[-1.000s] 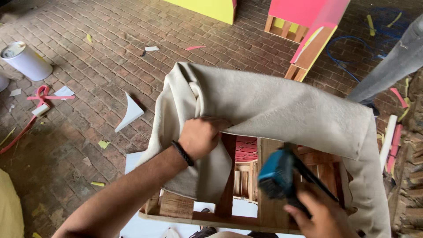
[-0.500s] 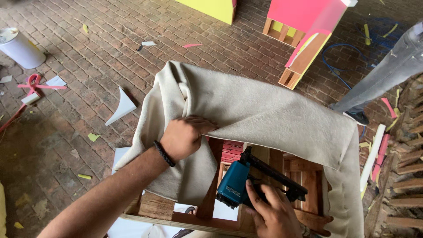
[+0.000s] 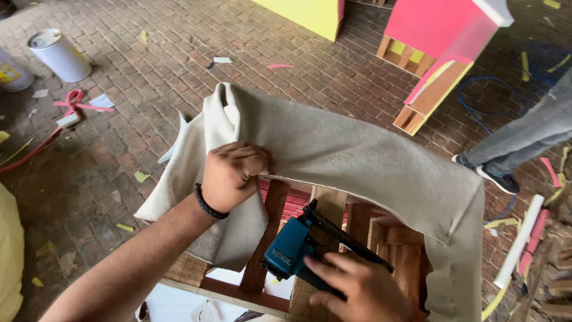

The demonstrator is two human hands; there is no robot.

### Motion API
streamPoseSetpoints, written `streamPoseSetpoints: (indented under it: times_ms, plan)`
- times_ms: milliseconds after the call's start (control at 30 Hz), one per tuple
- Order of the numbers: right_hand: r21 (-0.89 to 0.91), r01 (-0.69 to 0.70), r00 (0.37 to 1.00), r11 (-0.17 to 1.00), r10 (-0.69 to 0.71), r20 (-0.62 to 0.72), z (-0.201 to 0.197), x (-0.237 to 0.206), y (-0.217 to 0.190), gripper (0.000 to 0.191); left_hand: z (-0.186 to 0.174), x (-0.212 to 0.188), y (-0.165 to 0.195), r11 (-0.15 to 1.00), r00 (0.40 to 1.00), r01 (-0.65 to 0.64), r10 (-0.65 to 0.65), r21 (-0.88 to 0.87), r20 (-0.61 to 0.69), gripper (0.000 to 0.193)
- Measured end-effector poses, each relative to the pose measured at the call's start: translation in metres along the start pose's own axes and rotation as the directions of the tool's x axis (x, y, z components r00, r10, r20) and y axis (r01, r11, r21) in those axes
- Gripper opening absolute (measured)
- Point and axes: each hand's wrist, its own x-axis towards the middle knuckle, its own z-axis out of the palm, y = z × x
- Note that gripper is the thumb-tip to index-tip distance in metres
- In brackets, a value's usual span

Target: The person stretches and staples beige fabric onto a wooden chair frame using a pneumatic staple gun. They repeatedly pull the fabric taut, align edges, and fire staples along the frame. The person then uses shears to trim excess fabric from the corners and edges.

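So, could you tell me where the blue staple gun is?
Low and centre, the blue staple gun is in the right hand, inside the wooden frame.

Brick floor [image 3: 149,137]: white can [image 3: 58,55], paper scraps [image 3: 142,176], wooden frame [image 3: 271,238].

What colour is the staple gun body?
Teal blue, with a black nose; the staple gun shows best in the head view.

One head-worn camera looks steeply down, close over the wooden frame [image 3: 333,250], brick floor [image 3: 179,89] beyond.
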Motion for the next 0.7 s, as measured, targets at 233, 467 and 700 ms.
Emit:
streamPoseSetpoints:
  times_ms: [233, 467, 700]
  plan:
    - [-0.483, -0.084, 0.728, 0.872, -0.277, -0.627, -0.053, 0.093, 0.011, 0.076, -0.007, 0.011, 0.004, 0.952, 0.975, 0.196, -0.215, -0.235, -0.056, 0.02]
    - [-0.348, 0.175, 0.791, 0.921, -0.342, -0.507, -0.042, 0.106, 0.028, 0.037, -0.028, -0.006, 0.006, 0.983, 0.992, 0.128, -0.129, -0.131, 0.005, 0.02]
    - [-0.336, 0.206, 0.817, 0.919, -0.351, -0.457, -0.023, 0.114, 0.027, 0.022, -0.023, -0.02, -0.023, 0.961, 0.851, 0.277, -0.235, -0.022, 0.47, 0.02]
